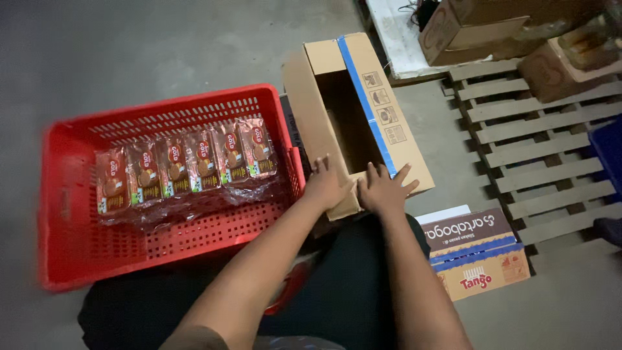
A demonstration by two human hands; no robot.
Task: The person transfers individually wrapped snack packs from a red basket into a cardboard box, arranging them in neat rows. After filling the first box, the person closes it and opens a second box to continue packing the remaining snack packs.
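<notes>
Both hands, left [324,185] and right [383,189], rest flat with fingers spread, clasping nothing, on the near rim of an open box [363,123] on the floor beside a red crate [71,233] of biscuit packs [184,165].

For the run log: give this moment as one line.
left hand: on near edge of open cardboard box | right hand: on same edge | red crate: row of snack packs
</notes>
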